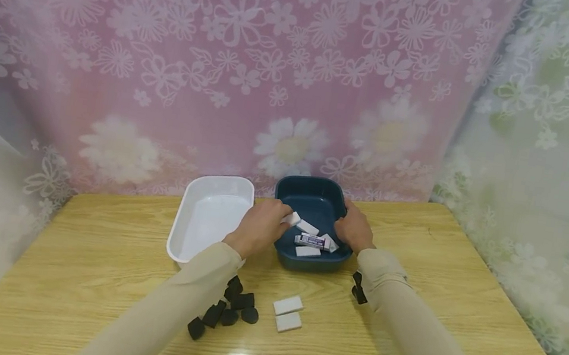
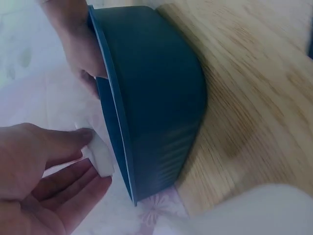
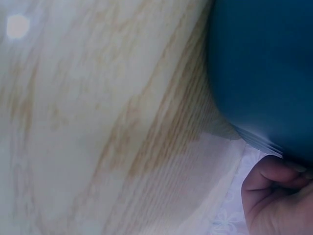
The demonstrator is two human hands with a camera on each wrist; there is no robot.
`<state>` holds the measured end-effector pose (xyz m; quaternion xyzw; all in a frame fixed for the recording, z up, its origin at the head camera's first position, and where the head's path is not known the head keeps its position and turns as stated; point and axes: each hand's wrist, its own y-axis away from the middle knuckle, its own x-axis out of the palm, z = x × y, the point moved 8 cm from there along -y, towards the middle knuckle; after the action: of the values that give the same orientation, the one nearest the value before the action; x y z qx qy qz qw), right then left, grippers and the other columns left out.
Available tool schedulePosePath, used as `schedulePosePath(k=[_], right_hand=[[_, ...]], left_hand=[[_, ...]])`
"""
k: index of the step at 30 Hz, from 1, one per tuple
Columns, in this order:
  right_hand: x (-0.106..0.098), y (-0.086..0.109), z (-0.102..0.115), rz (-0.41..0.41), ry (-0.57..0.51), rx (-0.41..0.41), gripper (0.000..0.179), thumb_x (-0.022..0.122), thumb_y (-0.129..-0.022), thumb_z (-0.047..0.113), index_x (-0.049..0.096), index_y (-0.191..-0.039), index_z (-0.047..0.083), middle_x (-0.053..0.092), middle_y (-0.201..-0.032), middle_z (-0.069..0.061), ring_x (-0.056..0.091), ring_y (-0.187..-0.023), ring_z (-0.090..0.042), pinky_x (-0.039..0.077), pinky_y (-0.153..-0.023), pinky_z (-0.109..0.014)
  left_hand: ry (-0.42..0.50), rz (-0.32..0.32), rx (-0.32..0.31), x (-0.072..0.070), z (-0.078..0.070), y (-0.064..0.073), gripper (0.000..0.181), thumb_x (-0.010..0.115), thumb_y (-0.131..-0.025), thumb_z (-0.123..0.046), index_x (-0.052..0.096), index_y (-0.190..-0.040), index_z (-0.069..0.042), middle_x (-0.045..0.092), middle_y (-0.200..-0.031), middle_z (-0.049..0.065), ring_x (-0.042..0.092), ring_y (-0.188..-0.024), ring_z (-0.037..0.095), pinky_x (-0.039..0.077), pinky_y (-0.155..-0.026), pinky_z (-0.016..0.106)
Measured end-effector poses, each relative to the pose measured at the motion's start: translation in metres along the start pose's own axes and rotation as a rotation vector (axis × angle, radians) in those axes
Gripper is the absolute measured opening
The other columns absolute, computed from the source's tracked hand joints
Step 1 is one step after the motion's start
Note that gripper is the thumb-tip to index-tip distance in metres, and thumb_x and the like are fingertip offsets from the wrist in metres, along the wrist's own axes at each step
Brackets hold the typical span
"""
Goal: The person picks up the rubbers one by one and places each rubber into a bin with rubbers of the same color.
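My left hand pinches a white eraser between thumb and fingertips, over the left side of a dark blue basin. At the opposite side, my right hand grips the basin's rim, with its fingers over the edge, as the left wrist view also shows. Inside the basin lie several white erasers, one of them in a printed sleeve. In the right wrist view only the thumb side of the right hand shows, against the basin's outer wall.
A white basin stands left of the blue one. Several black pieces lie on the wooden table, near the left forearm. Two white erasers lie in front of the blue basin. A black item sits beside the right sleeve.
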<state>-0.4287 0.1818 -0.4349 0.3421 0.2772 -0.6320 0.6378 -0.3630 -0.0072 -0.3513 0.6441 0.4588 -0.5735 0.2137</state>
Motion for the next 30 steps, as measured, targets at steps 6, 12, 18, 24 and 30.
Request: schedulePosePath(k=[6, 12, 18, 24, 30], right_hand=[[0.0, 0.0, -0.001, 0.014, 0.001, 0.02, 0.063, 0.036, -0.092, 0.006, 0.018, -0.153, 0.008, 0.035, -0.148, -0.021, 0.051, -0.114, -0.038, 0.043, -0.07, -0.043], [0.001, -0.002, -0.002, 0.008, 0.001, 0.017, 0.063, 0.037, -0.093, 0.007, 0.019, -0.153, 0.008, 0.034, -0.149, -0.02, 0.043, -0.126, -0.039, 0.045, -0.082, -0.047], [0.003, -0.001, -0.002, 0.009, 0.009, 0.02, 0.063, 0.037, -0.092, 0.006, 0.019, -0.153, 0.009, 0.035, -0.148, -0.02, 0.049, -0.119, -0.038, 0.046, -0.071, -0.044], [0.006, 0.0, -0.002, 0.011, 0.023, 0.034, 0.063, 0.037, -0.092, 0.006, 0.019, -0.153, 0.012, 0.036, -0.147, -0.018, 0.051, -0.116, -0.037, 0.045, -0.069, -0.044], [0.002, -0.001, -0.004, -0.002, 0.019, 0.037, 0.065, 0.039, -0.091, 0.006, 0.02, -0.153, 0.012, 0.04, -0.144, -0.02, 0.056, -0.099, -0.036, 0.039, -0.054, -0.036]], left_hand=[[0.016, 0.031, -0.066, 0.012, 0.0, -0.016, 0.017, 0.07, -0.089, -0.016, 0.072, -0.103, -0.007, 0.07, -0.095, 0.006, 0.064, -0.084, 0.02, 0.052, -0.076, 0.034], [-0.014, 0.021, -0.093, 0.019, 0.003, -0.023, 0.016, 0.07, -0.088, -0.017, 0.072, -0.101, -0.008, 0.07, -0.094, 0.006, 0.065, -0.084, 0.022, 0.053, -0.074, 0.036], [-0.008, 0.023, -0.086, 0.021, 0.005, -0.023, 0.015, 0.069, -0.088, -0.014, 0.073, -0.101, -0.006, 0.07, -0.096, 0.007, 0.064, -0.087, 0.023, 0.052, -0.077, 0.036], [-0.022, 0.035, -0.062, 0.023, 0.006, -0.021, 0.021, 0.068, -0.09, -0.016, 0.07, -0.109, -0.007, 0.066, -0.103, 0.009, 0.062, -0.096, 0.023, 0.05, -0.083, 0.035], [-0.064, -0.012, -0.032, 0.018, 0.0, -0.016, 0.018, 0.065, -0.091, -0.018, 0.071, -0.107, -0.01, 0.063, -0.098, 0.006, 0.06, -0.087, 0.022, 0.052, -0.075, 0.034]])
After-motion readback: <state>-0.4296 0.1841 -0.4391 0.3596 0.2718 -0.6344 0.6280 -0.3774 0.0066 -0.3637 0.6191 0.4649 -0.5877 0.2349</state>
